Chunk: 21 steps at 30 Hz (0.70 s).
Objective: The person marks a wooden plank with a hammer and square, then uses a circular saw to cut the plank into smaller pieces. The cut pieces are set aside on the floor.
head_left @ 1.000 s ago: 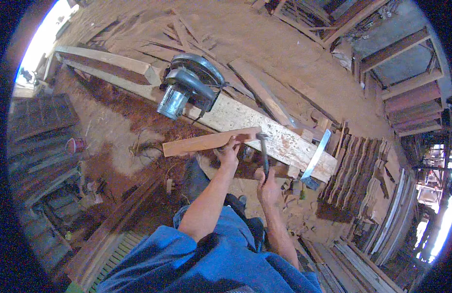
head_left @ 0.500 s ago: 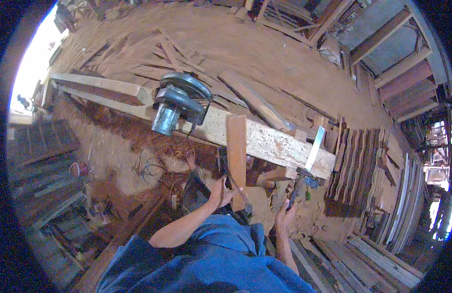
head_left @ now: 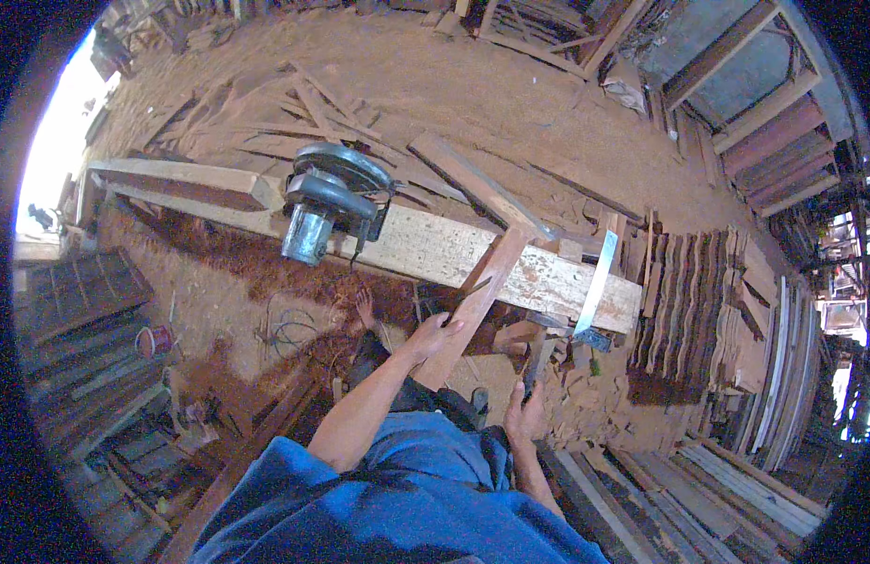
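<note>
My left hand (head_left: pixel 429 339) is closed on the edge of a reddish-brown wooden board (head_left: pixel 474 315), whose far end rests on a pale, thick beam (head_left: pixel 426 246). A thin dark stick (head_left: pixel 476 285), pencil-like, sticks out by that hand across the board. My right hand (head_left: pixel 523 412) grips the handle of a hammer-like tool (head_left: pixel 538 362); its dark head is near the beam's front edge, and its exact kind is unclear. Beside it, a try square (head_left: pixel 599 282) lies over the beam, its bright blade across the top. A circular saw (head_left: pixel 330 202) sits on the beam to the left.
Offcuts and planks (head_left: pixel 313 117) are strewn on the sawdust-covered ground beyond the beam. Wavy-edged wooden pieces (head_left: pixel 689 310) are stacked at right. Long planks (head_left: pixel 708 508) lie at lower right, and a small red-and-white bucket (head_left: pixel 154 341) stands at left. A bare foot (head_left: pixel 364 305) shows below the beam.
The board has swung from nearly upright in view to slanting right, its far end moving right along the beam. My right hand and its tool have shifted left, away from the try square.
</note>
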Motion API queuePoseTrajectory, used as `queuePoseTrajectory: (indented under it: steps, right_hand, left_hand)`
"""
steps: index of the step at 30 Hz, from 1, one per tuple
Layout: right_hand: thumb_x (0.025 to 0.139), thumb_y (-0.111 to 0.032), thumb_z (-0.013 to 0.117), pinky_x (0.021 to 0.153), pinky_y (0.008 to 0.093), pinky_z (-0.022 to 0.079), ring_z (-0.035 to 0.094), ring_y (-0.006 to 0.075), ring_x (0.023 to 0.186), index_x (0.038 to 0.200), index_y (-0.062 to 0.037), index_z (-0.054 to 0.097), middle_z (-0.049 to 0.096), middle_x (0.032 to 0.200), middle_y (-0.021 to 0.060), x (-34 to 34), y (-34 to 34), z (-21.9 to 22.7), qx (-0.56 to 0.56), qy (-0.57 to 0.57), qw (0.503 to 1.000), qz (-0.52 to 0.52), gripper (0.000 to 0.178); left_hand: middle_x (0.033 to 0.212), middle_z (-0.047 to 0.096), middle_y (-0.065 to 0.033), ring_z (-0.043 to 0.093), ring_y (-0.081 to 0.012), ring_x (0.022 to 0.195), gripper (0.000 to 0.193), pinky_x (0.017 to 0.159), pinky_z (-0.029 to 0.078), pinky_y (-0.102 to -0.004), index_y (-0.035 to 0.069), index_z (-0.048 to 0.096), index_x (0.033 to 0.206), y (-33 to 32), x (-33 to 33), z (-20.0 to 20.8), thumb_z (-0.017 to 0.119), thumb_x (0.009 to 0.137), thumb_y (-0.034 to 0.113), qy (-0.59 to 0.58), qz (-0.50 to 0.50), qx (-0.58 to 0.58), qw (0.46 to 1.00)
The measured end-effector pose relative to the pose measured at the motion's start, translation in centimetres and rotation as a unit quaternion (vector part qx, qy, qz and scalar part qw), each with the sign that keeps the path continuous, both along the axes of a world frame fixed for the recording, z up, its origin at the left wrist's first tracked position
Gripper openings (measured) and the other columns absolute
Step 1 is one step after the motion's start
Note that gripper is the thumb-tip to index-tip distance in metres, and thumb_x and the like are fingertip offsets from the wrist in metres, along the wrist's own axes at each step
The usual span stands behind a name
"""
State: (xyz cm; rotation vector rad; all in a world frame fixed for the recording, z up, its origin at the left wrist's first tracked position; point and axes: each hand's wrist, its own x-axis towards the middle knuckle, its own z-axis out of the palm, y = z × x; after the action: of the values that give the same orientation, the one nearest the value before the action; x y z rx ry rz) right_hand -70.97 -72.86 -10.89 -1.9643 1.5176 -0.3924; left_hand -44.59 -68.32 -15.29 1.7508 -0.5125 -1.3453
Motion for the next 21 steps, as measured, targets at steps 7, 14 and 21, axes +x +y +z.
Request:
queuePoseTrajectory:
  steps: [7, 14, 21]
  right_hand:
    - [0.104, -0.034, 0.043, 0.082, 0.0513, 0.049, 0.063, 0.0453, 0.102, 0.140, -0.0012, 0.043, 0.064, 0.114, 0.0267, 4.0, -2.6, 2.5, 0.034, -0.002, 0.992, 0.120, 0.049]
    - [0.103, -0.038, 0.045, 0.066, 0.0552, 0.050, 0.065, 0.0496, 0.078, 0.137, 0.0004, 0.046, 0.066, 0.091, 0.0303, 7.0, -3.8, 2.2, -0.047, 0.041, 0.984, 0.168, 0.052]
    - [0.103, -0.038, 0.045, 0.063, 0.0533, 0.050, 0.066, 0.0453, 0.073, 0.132, 0.0007, 0.051, 0.066, 0.084, 0.0265, 8.5, -4.4, 2.7, -0.026, 0.123, 0.979, 0.159, 0.048]
  left_hand:
    - [0.123, 0.065, -0.0210, 0.060, -0.0251, 0.115, 0.064, 0.099, 0.044, -0.0374, -0.009, 0.058, 0.127, -0.9, -0.3, -2.4, 0.062, 0.095, 0.046, -0.045, 0.001, -0.006, 0.999]
    - [0.119, 0.067, -0.0235, 0.063, -0.0293, 0.115, 0.062, 0.100, 0.045, -0.0388, -0.009, 0.060, 0.124, -0.6, -0.5, -3.5, 0.063, 0.094, 0.045, -0.037, 0.002, 0.035, 0.999]
    - [0.119, 0.067, -0.0248, 0.064, -0.0309, 0.113, 0.066, 0.098, 0.046, -0.0389, -0.009, 0.058, 0.126, -1.0, -0.3, -6.5, 0.065, 0.091, 0.046, -0.007, -0.002, -0.060, 0.998]
